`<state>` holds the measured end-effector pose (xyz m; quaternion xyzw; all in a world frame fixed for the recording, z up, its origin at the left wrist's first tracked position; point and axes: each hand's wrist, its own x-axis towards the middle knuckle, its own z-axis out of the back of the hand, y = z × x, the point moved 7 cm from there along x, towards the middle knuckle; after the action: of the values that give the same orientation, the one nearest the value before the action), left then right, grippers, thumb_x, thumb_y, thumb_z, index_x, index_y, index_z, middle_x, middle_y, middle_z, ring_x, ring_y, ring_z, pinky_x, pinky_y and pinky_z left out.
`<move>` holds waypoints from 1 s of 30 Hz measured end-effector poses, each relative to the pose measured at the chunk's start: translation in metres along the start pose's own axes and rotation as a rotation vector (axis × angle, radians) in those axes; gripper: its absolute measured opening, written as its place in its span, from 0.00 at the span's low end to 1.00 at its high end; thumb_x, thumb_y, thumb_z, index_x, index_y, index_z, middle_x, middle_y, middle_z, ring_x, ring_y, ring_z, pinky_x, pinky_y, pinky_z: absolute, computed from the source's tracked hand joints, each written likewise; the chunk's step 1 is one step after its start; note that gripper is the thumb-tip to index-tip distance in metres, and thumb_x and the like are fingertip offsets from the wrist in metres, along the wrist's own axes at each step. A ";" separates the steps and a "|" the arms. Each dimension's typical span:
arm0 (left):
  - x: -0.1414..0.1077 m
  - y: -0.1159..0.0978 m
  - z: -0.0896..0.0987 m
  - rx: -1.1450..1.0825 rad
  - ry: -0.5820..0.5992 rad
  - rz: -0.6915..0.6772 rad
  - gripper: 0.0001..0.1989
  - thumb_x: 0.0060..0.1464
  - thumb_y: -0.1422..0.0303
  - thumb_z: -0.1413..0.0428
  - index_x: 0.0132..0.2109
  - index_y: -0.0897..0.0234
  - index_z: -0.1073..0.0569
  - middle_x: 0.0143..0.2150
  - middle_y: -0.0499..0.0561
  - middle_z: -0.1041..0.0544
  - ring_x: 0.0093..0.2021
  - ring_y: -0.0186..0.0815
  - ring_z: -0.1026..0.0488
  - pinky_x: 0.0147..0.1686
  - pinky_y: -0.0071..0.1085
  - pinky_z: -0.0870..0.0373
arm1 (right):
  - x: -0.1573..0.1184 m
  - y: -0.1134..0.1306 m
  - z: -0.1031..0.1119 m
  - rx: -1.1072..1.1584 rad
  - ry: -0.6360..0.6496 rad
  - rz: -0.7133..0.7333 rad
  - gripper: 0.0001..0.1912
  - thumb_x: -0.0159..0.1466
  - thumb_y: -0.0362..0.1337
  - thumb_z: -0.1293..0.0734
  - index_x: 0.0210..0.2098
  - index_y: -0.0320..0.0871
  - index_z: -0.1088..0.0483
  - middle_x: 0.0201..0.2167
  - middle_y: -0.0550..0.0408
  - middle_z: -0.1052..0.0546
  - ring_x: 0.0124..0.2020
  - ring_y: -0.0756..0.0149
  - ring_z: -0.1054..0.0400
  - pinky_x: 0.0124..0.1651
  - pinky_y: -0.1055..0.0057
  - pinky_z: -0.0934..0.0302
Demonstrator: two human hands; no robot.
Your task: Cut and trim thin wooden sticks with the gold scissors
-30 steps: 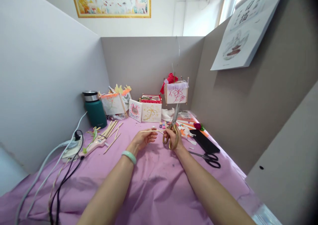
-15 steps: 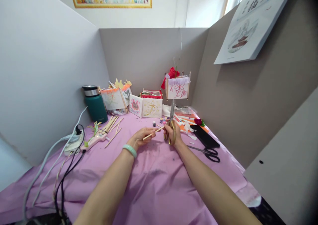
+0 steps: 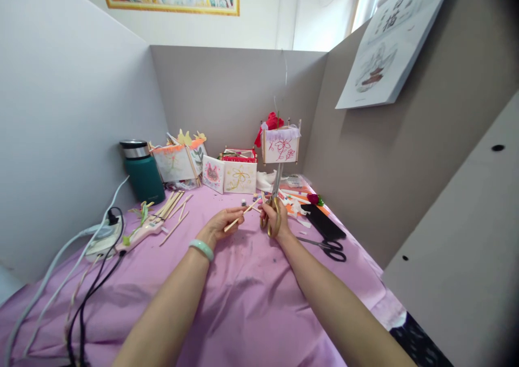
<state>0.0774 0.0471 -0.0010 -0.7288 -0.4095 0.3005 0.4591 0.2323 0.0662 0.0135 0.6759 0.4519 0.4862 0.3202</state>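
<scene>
My left hand (image 3: 225, 224), with a pale green bangle at the wrist, pinches a thin wooden stick (image 3: 239, 219) that slants up to the right. Gold-handled scissors (image 3: 275, 210) are in my right hand (image 3: 279, 221), their blades pointing up and away. The stick's far end lies close to my right fingertips; whether they touch it is unclear. Small coloured beads (image 3: 244, 202) rest on the purple cloth (image 3: 247, 280) beyond my hands. More wooden sticks (image 3: 172, 207) lie to the left, beside a pink glue gun (image 3: 141, 234).
Decorated paper boxes (image 3: 239, 178) stand at the back, and a lantern (image 3: 281, 145) hangs there. A green bottle (image 3: 144, 175), power strip (image 3: 103, 242) and cables are at left. Black scissors (image 3: 332, 248) and a dark flat object (image 3: 324, 221) lie at right.
The view has shifted, so most things appear further left. The stick's far end now sits a little apart from my right fingers, where before it met them.
</scene>
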 end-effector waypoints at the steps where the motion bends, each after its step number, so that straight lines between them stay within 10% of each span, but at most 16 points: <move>1: 0.000 0.001 0.000 0.028 -0.014 0.009 0.22 0.45 0.71 0.39 0.49 0.71 0.28 0.19 0.44 0.31 0.11 0.20 0.47 0.11 0.21 0.58 | 0.000 0.002 0.000 0.000 0.003 0.013 0.18 0.52 0.40 0.31 0.40 0.43 0.37 0.22 0.62 0.28 0.17 0.73 0.37 0.18 0.78 0.43; 9: -0.002 0.006 -0.006 0.102 0.026 0.053 0.25 0.45 0.71 0.37 0.53 0.69 0.29 0.21 0.46 0.29 0.11 0.19 0.47 0.12 0.20 0.59 | -0.001 0.006 0.001 0.015 -0.023 0.002 0.19 0.51 0.40 0.31 0.41 0.43 0.36 0.22 0.63 0.29 0.18 0.73 0.37 0.19 0.77 0.42; 17: -0.002 -0.021 0.011 -0.202 -0.110 -0.271 0.13 0.48 0.76 0.43 0.44 0.74 0.26 0.37 0.58 0.21 0.17 0.20 0.38 0.16 0.18 0.41 | -0.004 0.000 -0.005 0.035 -0.010 -0.069 0.19 0.50 0.38 0.31 0.40 0.44 0.37 0.19 0.66 0.33 0.16 0.74 0.38 0.17 0.78 0.43; 30: -0.001 -0.027 0.040 -0.248 -0.370 -0.455 0.09 0.48 0.68 0.39 0.35 0.71 0.26 0.24 0.46 0.29 0.17 0.21 0.36 0.16 0.18 0.41 | -0.015 0.003 -0.021 -0.029 0.218 -0.104 0.19 0.53 0.42 0.33 0.42 0.43 0.39 0.20 0.63 0.29 0.15 0.73 0.38 0.16 0.78 0.43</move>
<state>0.0354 0.0695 0.0076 -0.6017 -0.6722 0.2653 0.3400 0.2119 0.0512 0.0174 0.5901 0.5112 0.5461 0.3037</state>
